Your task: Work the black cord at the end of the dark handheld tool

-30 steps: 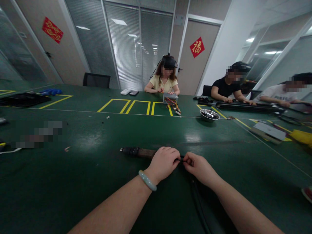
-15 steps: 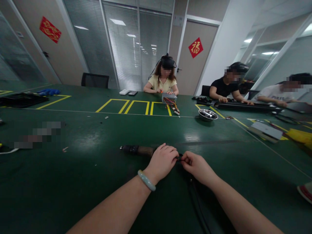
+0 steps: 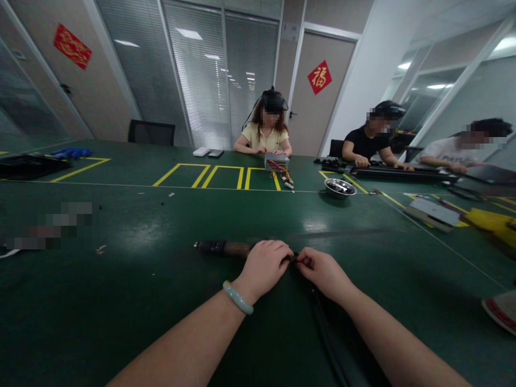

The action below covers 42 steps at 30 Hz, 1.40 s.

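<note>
Glass partition [image 3: 201,70] behind, green table [image 3: 121,301] in front

Slatted blinds [image 3: 193,91] are seen through the glass. Tabletop is smooth, faintly glossy, marked out with yellow tape [image 3: 166,174].

Cord [image 3: 322,322]: black, round, laid in a loose curve from near the right hand [image 3: 322,269] towards the bottom of the view. Judged light and flexible. Any join with the tool [image 3: 236,249] is hidden.

Tool: stiff dark cylinder, laid flat on the table, its right end covered by the left hand [image 3: 266,263]. Duller brownish barrel, ringed black head, bright metal tip pointing left. Some heft expected; rolling is possible. Probably best gripped round the barrel.

Left hand: palm down, fingers curled, fingertips closed on a dark piece [image 3: 294,259]. Whether the tool is also gripped beneath cannot be told. Right hand: thumb and forefinger pinched on the same piece.

Bracelet [image 3: 237,298]: pale green, rounded, polished-looking; worn on the left wrist.

Dark piece: too small to be identified. Judged fiddly, perhaps fragile; best handled by fingertips.
</note>
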Available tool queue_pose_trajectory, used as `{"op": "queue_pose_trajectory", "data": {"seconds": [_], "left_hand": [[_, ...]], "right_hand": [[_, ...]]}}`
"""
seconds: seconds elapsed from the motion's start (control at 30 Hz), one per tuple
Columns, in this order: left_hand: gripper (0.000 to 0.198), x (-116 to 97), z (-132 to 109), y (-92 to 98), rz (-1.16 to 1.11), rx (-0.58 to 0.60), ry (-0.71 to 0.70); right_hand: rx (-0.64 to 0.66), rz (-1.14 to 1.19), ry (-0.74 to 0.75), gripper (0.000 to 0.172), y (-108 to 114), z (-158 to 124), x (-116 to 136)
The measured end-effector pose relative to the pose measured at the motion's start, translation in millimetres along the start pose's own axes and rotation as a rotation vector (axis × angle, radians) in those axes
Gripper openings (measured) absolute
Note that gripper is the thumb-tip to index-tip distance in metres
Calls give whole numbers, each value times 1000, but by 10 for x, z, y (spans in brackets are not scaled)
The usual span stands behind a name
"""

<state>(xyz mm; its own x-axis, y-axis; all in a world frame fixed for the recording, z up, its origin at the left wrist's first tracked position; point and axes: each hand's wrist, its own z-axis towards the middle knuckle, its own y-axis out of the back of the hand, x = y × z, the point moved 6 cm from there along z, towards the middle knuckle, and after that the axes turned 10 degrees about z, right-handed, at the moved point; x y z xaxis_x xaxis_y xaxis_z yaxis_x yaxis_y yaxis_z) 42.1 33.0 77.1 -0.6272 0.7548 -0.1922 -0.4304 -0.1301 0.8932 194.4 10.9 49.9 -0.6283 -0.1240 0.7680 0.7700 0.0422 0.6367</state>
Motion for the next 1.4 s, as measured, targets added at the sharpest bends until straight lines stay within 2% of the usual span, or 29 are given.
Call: {"op": "queue_pose_trajectory", "data": {"seconds": [0.1, 0.3, 0.8, 1.13, 1.33, 1.4], "left_hand": [[20, 2, 3, 6, -7, -6, 8], [11, -4, 1, 8, -3, 1, -2], [17, 1, 0, 10, -4, 12, 7], [13, 11, 6, -33, 21, 16, 2], [26, 14, -5, -4, -14, -14, 19], [25, 15, -8, 5, -22, -19, 28]], "right_hand": [[-7, -1, 7, 7, -3, 5, -16], [-5, 16, 8, 8, 2, -6, -17], [-8, 31, 3, 9, 7, -8, -29], [-24, 47, -3, 11, -16, 0, -45], [-12, 42, -21, 9, -36, 11, -106], [-10, 45, -23, 8, -40, 15, -124]]}}
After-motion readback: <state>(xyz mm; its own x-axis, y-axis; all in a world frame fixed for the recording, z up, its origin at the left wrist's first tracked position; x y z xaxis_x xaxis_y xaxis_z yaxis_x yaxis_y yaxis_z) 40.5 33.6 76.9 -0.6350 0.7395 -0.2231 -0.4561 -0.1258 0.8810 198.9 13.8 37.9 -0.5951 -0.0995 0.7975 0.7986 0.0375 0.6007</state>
